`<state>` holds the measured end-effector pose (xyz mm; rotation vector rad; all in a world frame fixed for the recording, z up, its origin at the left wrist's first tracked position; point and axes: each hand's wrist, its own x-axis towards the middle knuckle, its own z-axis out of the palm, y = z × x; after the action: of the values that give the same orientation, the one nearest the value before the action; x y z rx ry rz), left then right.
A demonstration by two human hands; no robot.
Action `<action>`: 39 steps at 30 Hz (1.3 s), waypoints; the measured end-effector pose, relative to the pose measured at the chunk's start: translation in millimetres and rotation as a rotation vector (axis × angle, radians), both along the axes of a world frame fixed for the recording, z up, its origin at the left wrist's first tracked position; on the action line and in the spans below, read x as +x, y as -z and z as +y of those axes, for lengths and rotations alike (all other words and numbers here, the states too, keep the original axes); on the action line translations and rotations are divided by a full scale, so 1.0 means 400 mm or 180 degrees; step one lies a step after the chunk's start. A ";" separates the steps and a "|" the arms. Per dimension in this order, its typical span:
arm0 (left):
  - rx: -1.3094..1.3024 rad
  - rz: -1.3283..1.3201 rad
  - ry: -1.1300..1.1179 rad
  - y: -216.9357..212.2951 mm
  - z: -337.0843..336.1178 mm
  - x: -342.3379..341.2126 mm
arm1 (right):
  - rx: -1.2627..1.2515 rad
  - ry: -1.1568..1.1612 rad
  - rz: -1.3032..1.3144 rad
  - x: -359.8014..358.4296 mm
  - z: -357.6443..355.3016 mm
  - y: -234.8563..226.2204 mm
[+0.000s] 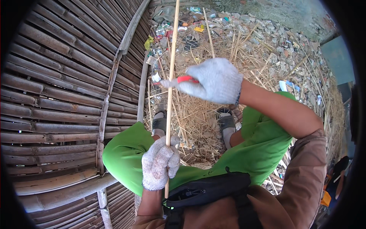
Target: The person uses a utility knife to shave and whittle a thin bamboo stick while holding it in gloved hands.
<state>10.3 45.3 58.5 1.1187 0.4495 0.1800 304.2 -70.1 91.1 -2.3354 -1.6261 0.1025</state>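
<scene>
A long, pale bamboo strip (pixel 173 49) stands lengthwise before me, running from the top of the view down past my lap. My left hand (pixel 161 162), in a soiled white knitted glove, is wrapped round its lower part. Farther up, my right hand (pixel 215 81), also gloved, grips a red-handled tool (pixel 187 79). The fingers and the tool's front end are against or across the strip; blur and the glove hide its working end, so its exact kind cannot be told.
A bamboo-slat wall or platform (pixel 57 103) fills the left side. Straw-like shavings (pixel 198 122) and litter cover the ground between my shoes. Another thin strip (pixel 209 32) lies beyond my right hand. A black waist bag (pixel 207 187) rests across my lap.
</scene>
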 end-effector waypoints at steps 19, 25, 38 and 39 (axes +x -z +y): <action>-0.0294 -0.0105 0.0013 -0.013 -0.002 0.003 | 0.0348 0.0400 -0.0805 0.170 0.035 -0.042; -0.0461 -0.0263 0.0068 -0.017 -0.002 -0.001 | 0.0323 0.1561 -0.0263 0.323 0.020 -0.046; -0.0729 -0.0235 -0.0256 -0.025 -0.040 0.034 | 0.1012 0.0652 0.0143 0.169 0.000 -0.027; -0.0595 -0.0378 -0.0109 -0.009 -0.040 0.038 | 0.1056 0.0561 0.0258 0.142 0.003 -0.031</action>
<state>25.4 29.3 62.0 0.9123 0.3717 0.2285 360.9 -68.8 103.3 -2.1737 -1.2810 -0.1014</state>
